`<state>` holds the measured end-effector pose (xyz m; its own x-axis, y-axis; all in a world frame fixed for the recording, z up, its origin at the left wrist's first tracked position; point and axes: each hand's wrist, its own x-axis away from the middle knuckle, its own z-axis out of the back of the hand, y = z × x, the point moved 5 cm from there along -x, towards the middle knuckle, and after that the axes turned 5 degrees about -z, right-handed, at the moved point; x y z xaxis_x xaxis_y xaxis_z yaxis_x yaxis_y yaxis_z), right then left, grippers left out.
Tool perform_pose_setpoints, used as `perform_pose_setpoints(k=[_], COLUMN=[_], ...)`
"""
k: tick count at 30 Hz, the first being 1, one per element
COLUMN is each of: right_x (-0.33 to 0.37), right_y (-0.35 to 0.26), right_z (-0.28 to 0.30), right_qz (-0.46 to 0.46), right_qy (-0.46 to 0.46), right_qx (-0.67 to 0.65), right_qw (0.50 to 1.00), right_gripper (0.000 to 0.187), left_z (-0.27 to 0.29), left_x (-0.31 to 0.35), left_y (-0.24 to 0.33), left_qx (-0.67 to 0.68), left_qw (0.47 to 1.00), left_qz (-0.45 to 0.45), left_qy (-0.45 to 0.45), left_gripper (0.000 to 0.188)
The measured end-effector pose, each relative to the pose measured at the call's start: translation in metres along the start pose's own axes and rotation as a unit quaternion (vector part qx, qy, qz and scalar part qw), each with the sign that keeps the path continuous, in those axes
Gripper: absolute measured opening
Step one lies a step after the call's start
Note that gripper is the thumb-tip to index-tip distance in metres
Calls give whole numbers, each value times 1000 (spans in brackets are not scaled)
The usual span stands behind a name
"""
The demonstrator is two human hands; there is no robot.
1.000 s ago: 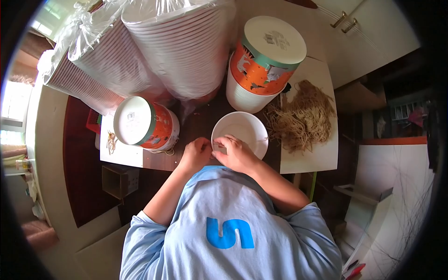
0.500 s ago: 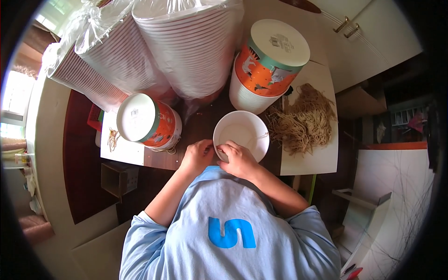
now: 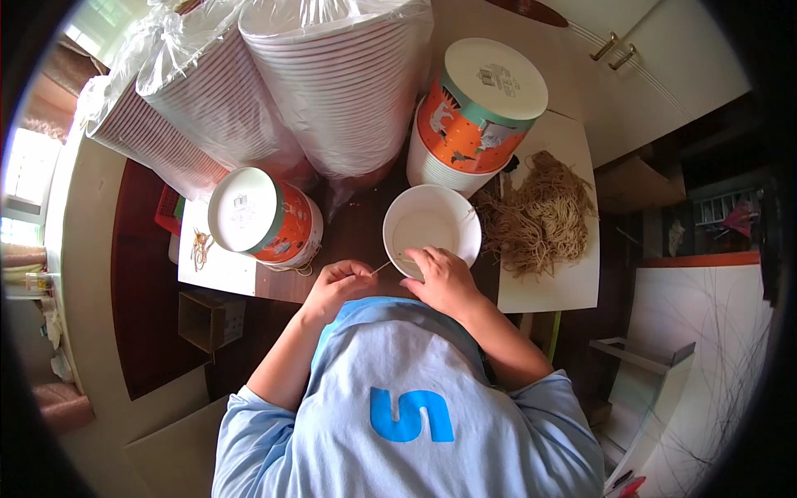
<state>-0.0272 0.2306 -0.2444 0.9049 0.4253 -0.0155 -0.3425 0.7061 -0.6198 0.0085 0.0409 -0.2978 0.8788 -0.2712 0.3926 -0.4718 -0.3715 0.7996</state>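
A white paper bucket [image 3: 432,199] stands upright and open on the brown tabletop in front of me. My left hand [image 3: 336,286] is just left of its near rim, thumb and fingers pinched on the end of a thin tan cord [image 3: 380,268]. The cord runs from those fingertips to the bucket's near left wall. My right hand [image 3: 446,284] lies over the near rim, fingers inside the opening and thumb outside, gripping the wall between them. A cord is also visible at the bucket's right wall.
A heap of tan cords [image 3: 552,212] lies right of the bucket on a white board. Behind stand a stack of orange-and-green printed buckets [image 3: 469,133] and plastic-wrapped stacks of white buckets [image 3: 340,91]. To the left is a shorter printed stack [image 3: 286,220], beside loose cord loops [image 3: 201,249].
My left hand has drawn leftward and down from the rim, with cord now showing from its fingers. The right hand has shifted right, and the bucket has moved slightly up.
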Motion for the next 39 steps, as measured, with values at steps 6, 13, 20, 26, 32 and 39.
perform_pose_setpoints(k=[6,13,20,26,32,39], right_x=[1,-16,-34,-7,-10,-8], right_y=[-18,-40,-32,-26,-24,-16], right_z=[20,40,40,35,-5,-14], right_qz=[61,147,132,74,83,39], right_qy=[23,-38,139,62,54,2], right_qx=[-12,-148,-76,-103,-158,-191], right_qw=[998,977,979,990,982,981], right_gripper=[32,13,16,7,15,8], left_z=[-22,-42,-34,-20,-17,-19], left_x=[-1,-8,-6,-3,-7,-5], left_y=[15,14,11,14,12,19], left_qx=[11,-46,-191,-78,-87,-92], left_qw=[993,995,977,995,993,992], left_qz=[-111,-79,-93,-60,-57,-52], left_qy=[-31,-33,-24,-18,-64,-73], left_gripper=[7,15,16,17,18,11])
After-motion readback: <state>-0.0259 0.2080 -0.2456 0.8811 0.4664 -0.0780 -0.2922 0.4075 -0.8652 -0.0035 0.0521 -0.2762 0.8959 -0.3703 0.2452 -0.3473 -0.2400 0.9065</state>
